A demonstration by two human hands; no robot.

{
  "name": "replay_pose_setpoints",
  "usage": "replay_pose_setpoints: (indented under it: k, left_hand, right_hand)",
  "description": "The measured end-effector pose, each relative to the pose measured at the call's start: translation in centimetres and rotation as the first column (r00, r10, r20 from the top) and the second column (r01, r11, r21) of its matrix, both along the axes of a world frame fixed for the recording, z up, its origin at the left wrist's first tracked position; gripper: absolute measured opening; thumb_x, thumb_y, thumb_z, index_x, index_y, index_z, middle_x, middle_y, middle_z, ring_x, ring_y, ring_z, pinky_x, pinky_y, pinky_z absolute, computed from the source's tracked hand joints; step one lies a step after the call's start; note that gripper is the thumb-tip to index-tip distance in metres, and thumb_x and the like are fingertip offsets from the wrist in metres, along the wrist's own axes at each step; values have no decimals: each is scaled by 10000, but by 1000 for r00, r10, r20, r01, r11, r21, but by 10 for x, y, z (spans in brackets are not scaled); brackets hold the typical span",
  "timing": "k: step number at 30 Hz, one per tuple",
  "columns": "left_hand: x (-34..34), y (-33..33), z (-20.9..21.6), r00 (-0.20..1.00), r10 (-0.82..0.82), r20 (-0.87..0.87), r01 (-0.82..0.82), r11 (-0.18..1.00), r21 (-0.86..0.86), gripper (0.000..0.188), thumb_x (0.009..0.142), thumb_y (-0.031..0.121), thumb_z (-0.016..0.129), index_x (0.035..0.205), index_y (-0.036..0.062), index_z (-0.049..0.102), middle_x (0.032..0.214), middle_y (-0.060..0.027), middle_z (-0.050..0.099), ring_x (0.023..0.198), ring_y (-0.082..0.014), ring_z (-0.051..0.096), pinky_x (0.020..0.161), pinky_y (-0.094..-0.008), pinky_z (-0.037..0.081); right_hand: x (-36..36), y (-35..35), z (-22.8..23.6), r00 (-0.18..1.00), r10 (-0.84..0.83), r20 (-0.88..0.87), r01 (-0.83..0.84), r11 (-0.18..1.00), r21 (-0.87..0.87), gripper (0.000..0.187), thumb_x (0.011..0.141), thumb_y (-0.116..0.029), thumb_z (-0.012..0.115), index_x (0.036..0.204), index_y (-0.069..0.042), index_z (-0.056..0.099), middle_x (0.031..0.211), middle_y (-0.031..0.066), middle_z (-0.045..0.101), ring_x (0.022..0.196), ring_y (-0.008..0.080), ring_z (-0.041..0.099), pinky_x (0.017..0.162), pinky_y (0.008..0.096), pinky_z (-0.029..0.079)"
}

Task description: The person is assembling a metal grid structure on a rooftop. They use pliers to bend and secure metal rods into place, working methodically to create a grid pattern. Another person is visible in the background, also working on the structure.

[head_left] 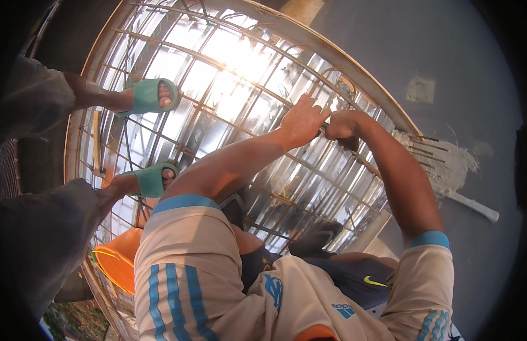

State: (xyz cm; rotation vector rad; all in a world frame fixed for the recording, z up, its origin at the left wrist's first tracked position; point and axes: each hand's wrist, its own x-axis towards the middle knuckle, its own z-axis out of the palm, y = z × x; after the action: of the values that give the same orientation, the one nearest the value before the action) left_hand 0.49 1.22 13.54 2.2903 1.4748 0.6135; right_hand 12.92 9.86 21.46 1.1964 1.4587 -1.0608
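My left hand (301, 120) and my right hand (344, 126) meet over a grid of steel reinforcing bars (203, 58), near its right side. The fingers of both hands are closed around a short dark piece that shows between them, and its kind I cannot make out. A bent bar end (333, 70) stands just beyond my hands. Beneath the grid lies shiny corrugated metal sheeting (218, 118), with strong glare on its far part.
Another person's feet in green sandals (147, 96) stand on the grid at left. An orange bucket (116, 262) sits at lower left. Board edging (363, 67) borders the grid. At right, bars (429, 149) jut from rough concrete (454, 165), beside a pale pipe-like piece (474, 206).
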Motion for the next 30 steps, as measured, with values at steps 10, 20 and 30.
replay_pose_setpoints:
  k: [10, 20, 30]
  left_hand:
    - [17, -2, -9, 931, 183, 316, -91, 954, -286, 231, 799, 219, 631, 942, 65, 535, 875, -170, 636, 847, -377, 626, 730, -453, 503]
    - [10, 6, 0, 715, 146, 684, 167, 914, -370, 309, 752, 237, 664, 1002, 62, 614, 978, -187, 659, 915, -382, 619, 785, -412, 504]
    - [65, 2, -42, 930, 63, 362, 25, 972, -232, 98, 751, 202, 612, 740, 111, 645, 776, -132, 653, 818, -347, 622, 769, -463, 429]
  right_hand:
    - [-27, -43, 49, 805, 566, 177, -563, 636, 528, 340, 789, -245, 611, 991, 26, 650, 815, 153, 650, 683, 249, 669, 449, 384, 511]
    - [-52, -16, 53, 808, 550, 212, -589, 762, 269, 326, 771, -194, 610, 1075, -117, 699, 1113, 128, 666, 1048, 278, 635, 832, 336, 522]
    - [17, -54, 34, 945, 282, 169, -326, 859, 394, 255, 762, -108, 527, 926, 7, 686, 984, 187, 682, 927, 316, 670, 797, 408, 537]
